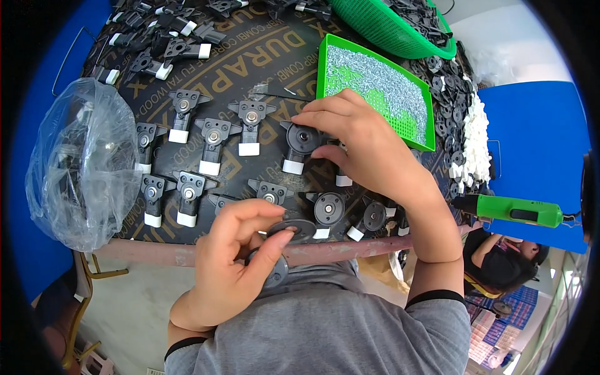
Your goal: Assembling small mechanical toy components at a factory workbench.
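My left hand (pixel 222 269) is closed at the table's near edge. Between its thumb and fingers is a round black plastic disc (pixel 303 232), and a second dark disc (pixel 277 274) is tucked lower in the palm. My right hand (pixel 369 140) reaches over the table, thumb and fingertips at the rim of another black disc (pixel 304 136). That disc lies on a black bracket with a white end (pixel 292 166). Nearby, several similar brackets (pixel 214 136) stand in rows with bare metal studs showing. A few at the front carry discs (pixel 329 209).
A green tray (pixel 322 69) of small screws stands behind my right hand, with a green basket (pixel 400 34) of black parts beyond. A green power screwdriver (pixel 519 210) is at the right edge, near white pieces (pixel 477 144). A clear plastic bag (pixel 81 169) sits left.
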The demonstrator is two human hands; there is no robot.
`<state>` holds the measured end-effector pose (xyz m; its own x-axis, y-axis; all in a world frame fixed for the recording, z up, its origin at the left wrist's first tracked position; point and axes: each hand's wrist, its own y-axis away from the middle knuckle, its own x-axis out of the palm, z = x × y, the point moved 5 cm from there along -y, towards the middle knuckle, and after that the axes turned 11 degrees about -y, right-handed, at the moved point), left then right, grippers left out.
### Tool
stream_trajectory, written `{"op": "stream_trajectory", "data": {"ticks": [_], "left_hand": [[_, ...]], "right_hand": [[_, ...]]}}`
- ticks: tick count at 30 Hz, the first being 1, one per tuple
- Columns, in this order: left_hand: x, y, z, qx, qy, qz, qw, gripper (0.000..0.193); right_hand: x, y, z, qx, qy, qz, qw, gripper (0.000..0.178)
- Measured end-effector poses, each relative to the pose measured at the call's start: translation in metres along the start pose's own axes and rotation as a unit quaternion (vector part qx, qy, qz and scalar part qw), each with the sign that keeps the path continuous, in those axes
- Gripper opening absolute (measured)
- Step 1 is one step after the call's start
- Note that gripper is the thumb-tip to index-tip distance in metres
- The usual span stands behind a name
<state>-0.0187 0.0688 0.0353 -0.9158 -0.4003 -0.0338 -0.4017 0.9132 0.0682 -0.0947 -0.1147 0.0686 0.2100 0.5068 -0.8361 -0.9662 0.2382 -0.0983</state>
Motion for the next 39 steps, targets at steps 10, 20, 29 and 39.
{"op": "stream_trajectory", "data": {"ticks": [10, 20, 29, 39], "left_hand": [[-0.017, -0.005, 0.001, -0.030, 0.012, -0.071, 0.997, 0.025], [-0.023, -0.004, 0.000, -0.038, 0.000, -0.090, 0.995, 0.026], [-0.017, -0.005, -0.002, -0.039, -0.004, -0.084, 0.996, 0.025], [-0.015, -0.011, -0.002, -0.043, 0.007, -0.081, 0.996, 0.023]], "right_hand": [[-0.004, 0.001, -0.007, 0.006, -0.041, 0.012, 0.999, 0.049], [-0.007, 0.004, -0.010, -0.002, -0.059, -0.001, 0.998, 0.051], [-0.004, 0.001, -0.010, -0.007, -0.060, 0.012, 0.998, 0.049], [-0.003, 0.005, -0.014, -0.001, -0.082, 0.000, 0.997, 0.049]]}}
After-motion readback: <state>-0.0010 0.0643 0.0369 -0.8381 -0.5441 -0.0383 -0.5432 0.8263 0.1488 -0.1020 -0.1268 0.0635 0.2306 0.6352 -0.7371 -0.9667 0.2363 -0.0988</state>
